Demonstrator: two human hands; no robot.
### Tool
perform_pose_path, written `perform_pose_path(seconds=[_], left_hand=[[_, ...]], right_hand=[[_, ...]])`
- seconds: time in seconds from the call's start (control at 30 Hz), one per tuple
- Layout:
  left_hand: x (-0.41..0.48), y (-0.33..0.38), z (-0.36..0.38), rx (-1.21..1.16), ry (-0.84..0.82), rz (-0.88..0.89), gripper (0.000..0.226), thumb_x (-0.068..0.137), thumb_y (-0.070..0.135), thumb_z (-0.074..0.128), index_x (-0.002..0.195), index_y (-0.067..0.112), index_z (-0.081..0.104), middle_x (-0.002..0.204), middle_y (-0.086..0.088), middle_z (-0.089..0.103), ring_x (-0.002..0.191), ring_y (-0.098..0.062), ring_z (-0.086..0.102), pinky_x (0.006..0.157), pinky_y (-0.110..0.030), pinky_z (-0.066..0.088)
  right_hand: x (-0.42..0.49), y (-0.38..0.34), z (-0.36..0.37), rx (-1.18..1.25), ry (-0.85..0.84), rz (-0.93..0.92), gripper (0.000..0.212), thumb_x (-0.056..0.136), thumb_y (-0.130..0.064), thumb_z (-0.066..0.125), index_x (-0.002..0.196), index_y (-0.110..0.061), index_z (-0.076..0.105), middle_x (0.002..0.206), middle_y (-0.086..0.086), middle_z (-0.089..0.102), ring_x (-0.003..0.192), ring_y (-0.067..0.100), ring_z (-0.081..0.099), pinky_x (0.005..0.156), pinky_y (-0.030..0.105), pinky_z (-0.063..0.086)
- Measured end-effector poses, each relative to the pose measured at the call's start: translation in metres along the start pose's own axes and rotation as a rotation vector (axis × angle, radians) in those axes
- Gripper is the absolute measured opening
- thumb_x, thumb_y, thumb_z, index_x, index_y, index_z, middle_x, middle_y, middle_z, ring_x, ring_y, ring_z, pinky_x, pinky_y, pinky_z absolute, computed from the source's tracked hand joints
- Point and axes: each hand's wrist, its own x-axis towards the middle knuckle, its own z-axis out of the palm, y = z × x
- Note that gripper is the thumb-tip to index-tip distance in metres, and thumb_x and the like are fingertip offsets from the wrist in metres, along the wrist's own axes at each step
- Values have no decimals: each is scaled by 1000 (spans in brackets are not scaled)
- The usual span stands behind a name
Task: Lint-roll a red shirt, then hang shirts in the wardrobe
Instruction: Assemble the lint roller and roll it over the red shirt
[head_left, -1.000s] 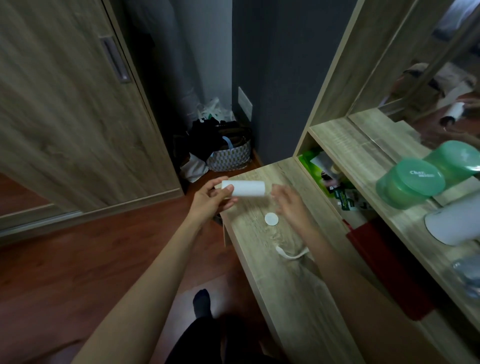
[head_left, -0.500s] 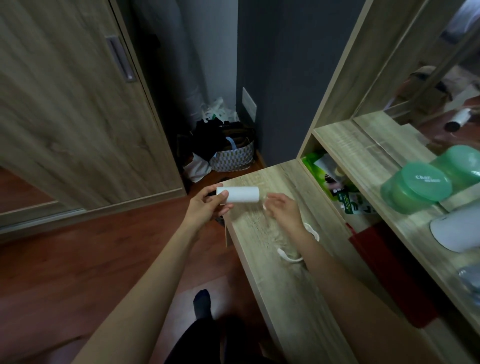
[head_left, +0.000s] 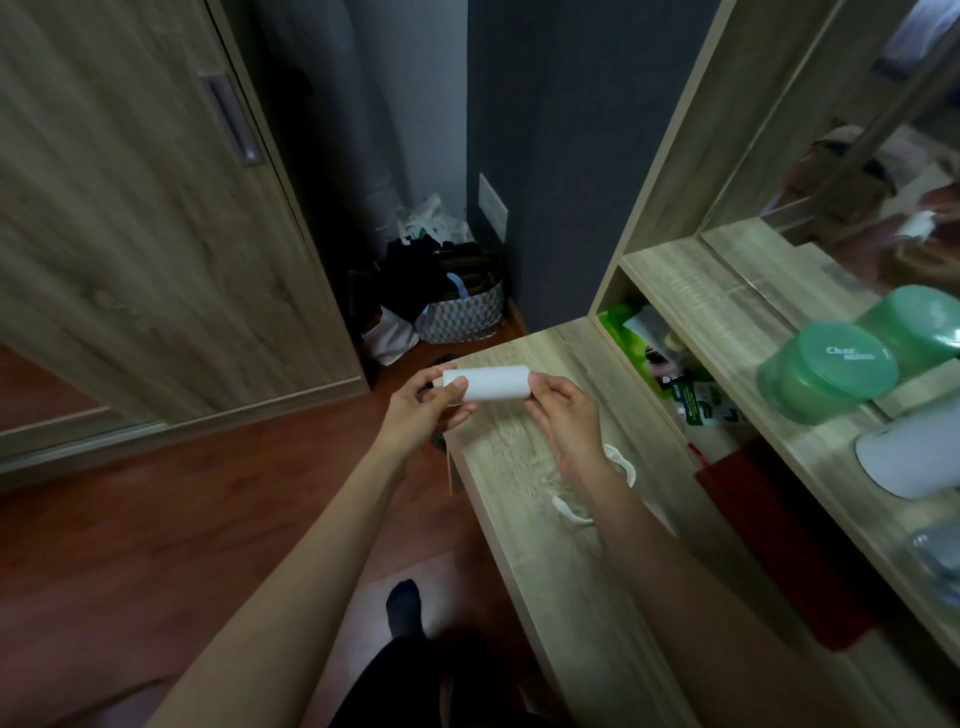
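A white lint roll (head_left: 493, 383) lies level in the air above the near-left corner of the wooden dresser top (head_left: 511, 470). My left hand (head_left: 421, 410) grips its left end, thumb on top. At the right end, the fingers of my right hand (head_left: 566, 415) are curled against the roll. A white curved handle (head_left: 571, 512) lies on the dresser top, partly hidden under my right forearm. A dark red item (head_left: 769, 525) sits under the shelf at the right; what it is I cannot tell. The wardrobe's wooden door (head_left: 130, 234) stands at the left.
A patterned basket (head_left: 460, 312) with dark clothes and bags fills the floor corner behind the dresser. Two green lidded containers (head_left: 826, 369) and a white object (head_left: 914, 457) stand on the shelf below the mirror (head_left: 883, 182). Packets fill the cubby (head_left: 670, 374). My foot (head_left: 405, 608) stands on the wood floor.
My right hand reached down to a small white disc on the dresser top, then rose to the roll's right end. The disc no longer shows on the wood. The left hand kept its hold.
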Motion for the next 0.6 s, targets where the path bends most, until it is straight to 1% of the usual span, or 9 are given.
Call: perform_pose_path(seconds=[0.07, 0.17, 0.23, 0.33, 0.4, 0.47, 0.53, 0.57, 0.6], left_hand=[[1, -2, 4, -12, -2, -16, 37, 91, 11, 68, 125, 2, 58, 108, -16, 67, 79, -22, 74, 78, -26, 61], [0, -7, 6, 41, -39, -54, 37, 91, 12, 67, 125, 0, 60, 108, -17, 67, 84, -25, 73, 78, -25, 60], [1, -9, 4, 125, -82, -76, 35, 91, 12, 68, 124, 3, 62, 113, -19, 66, 88, -26, 73, 80, -27, 60], [3, -5, 2, 381, -187, -66, 36, 90, 17, 70, 124, 11, 64, 119, -21, 66, 91, -23, 72, 86, -36, 59], [6, 1, 5, 587, -275, -46, 40, 89, 19, 71, 127, 12, 62, 118, -19, 65, 92, -20, 70, 85, -36, 59], [9, 6, 13, 749, -349, -36, 46, 89, 19, 70, 132, 12, 58, 119, -15, 63, 99, -23, 68, 80, -33, 60], [11, 9, 20, 849, -419, -46, 49, 91, 20, 66, 137, 13, 50, 120, -12, 60, 104, -27, 66, 80, -36, 60], [11, 9, 24, 871, -453, -62, 48, 93, 21, 62, 138, 14, 45, 118, -12, 59, 102, -28, 67, 80, -38, 60], [9, 8, 28, 874, -481, -80, 46, 95, 21, 59, 137, 14, 42, 114, -11, 60, 96, -26, 67, 78, -36, 59]], right_hand=[[-3, 2, 1, -12, 18, -61, 13, 88, -10, 64, 101, -8, 68, 102, -2, 68, 102, 13, 65, 85, 22, 54], [-7, 7, -2, -149, 1, -179, 27, 90, -13, 63, 116, -8, 66, 107, -7, 68, 103, 9, 66, 86, 22, 54], [-6, 8, -7, -246, 11, -224, 26, 91, -14, 62, 116, -12, 66, 106, -9, 69, 103, 8, 66, 89, 26, 54], [-5, 6, -17, -313, 2, -243, 22, 91, -10, 62, 110, -18, 68, 103, -10, 69, 102, 9, 66, 88, 29, 54], [-5, 2, -21, -334, -23, -254, 23, 90, -7, 61, 110, -17, 68, 108, -3, 69, 104, 11, 65, 83, 25, 55], [-7, -1, -24, -328, -46, -245, 23, 90, -4, 60, 111, -11, 67, 113, 3, 67, 106, 11, 64, 81, 21, 55], [-8, -4, -25, -323, -64, -238, 24, 91, -4, 59, 113, -7, 67, 116, 5, 66, 107, 12, 64, 81, 21, 55], [-9, -6, -27, -325, -75, -236, 24, 91, -4, 59, 114, -6, 66, 117, 5, 66, 106, 12, 64, 82, 22, 55], [-11, -8, -29, -330, -86, -234, 24, 91, -4, 58, 114, -7, 66, 116, 4, 65, 105, 10, 64, 82, 22, 55]])
